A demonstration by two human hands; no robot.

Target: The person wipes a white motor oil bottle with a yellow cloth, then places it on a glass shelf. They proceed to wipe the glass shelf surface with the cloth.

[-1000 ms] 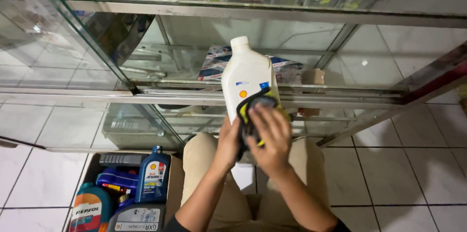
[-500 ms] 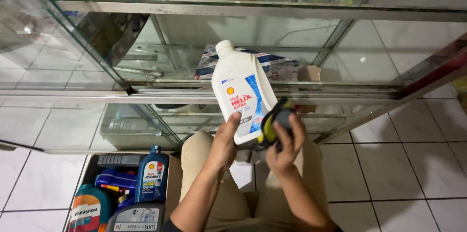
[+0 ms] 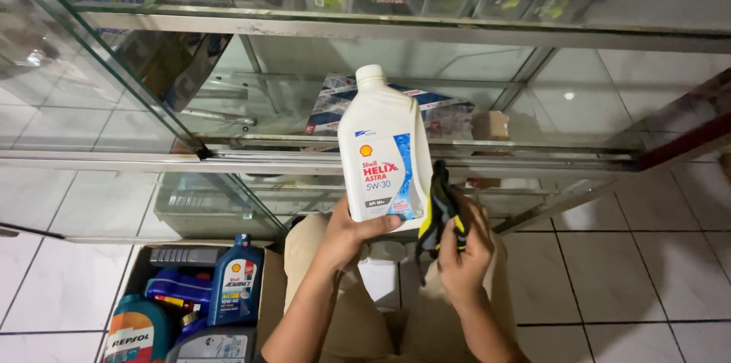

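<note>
Right now the left hand [image 3: 346, 234] grips a white motor-oil bottle [image 3: 382, 151] by its lower left corner, fingers wrapped under the base, and holds it upright with the label facing the camera. The right hand [image 3: 463, 253] is closed around a bunched black-and-yellow cloth [image 3: 440, 209], which sits just beside the bottle's right edge; I cannot tell whether it touches the plastic. By the look of it, the step in hand is wiping the bottle down, with the front face turned for a check. A further wipe would call for a firm hold at the base while the cloth is pressed flat against a side, and for turning the bottle to reach the back.

Beyond the hands, the person's knees [image 3: 304, 249] point toward a glass display cabinet [image 3: 396, 28]. Its far shelves hold more packaged goods, among them a flat printed carton [image 3: 449, 108] behind the bottle. Near left, on the tiled floor [image 3: 632, 272], an open box [image 3: 270, 287] holds several blue and grey oil bottles [image 3: 232, 279].
</note>
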